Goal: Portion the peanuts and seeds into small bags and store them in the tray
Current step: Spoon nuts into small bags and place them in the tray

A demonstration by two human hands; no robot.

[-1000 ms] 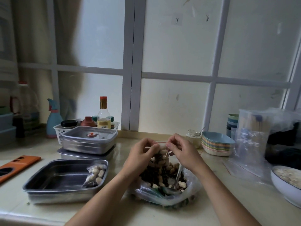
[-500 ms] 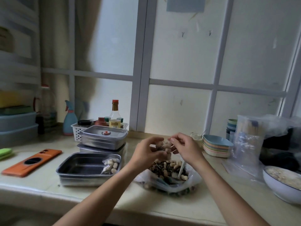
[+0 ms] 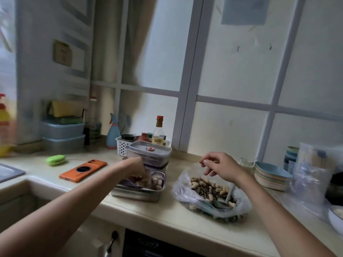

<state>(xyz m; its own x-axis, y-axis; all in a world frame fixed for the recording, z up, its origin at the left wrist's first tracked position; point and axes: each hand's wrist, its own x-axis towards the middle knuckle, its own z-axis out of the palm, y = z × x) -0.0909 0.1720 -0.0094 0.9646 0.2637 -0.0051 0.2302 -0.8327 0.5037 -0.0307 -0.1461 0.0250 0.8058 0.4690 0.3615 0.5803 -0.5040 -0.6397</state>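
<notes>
My left hand (image 3: 136,168) reaches down into the steel tray (image 3: 137,194) and grips a small clear bag of peanuts (image 3: 143,182). Another small filled bag (image 3: 157,182) lies against the tray's right wall. To the right, a large open plastic bag of peanuts and seeds (image 3: 209,188) sits on the counter with a spoon (image 3: 229,192) standing in it. My right hand (image 3: 220,166) hovers just above that bag's far rim. Its fingers are loosely curled and nothing shows between them.
Lidded steel containers (image 3: 148,154) are stacked behind the tray, with a white basket of bottles (image 3: 122,145) behind them. An orange phone (image 3: 83,170) and a green clip (image 3: 55,160) lie to the left near the sink (image 3: 11,171). Stacked dishes (image 3: 271,175) and plastic bags (image 3: 313,175) stand on the right.
Both hands held the small bag above the large bag. My left hand has carried it left into the tray, my right hand has let go, and the view has swung left.
</notes>
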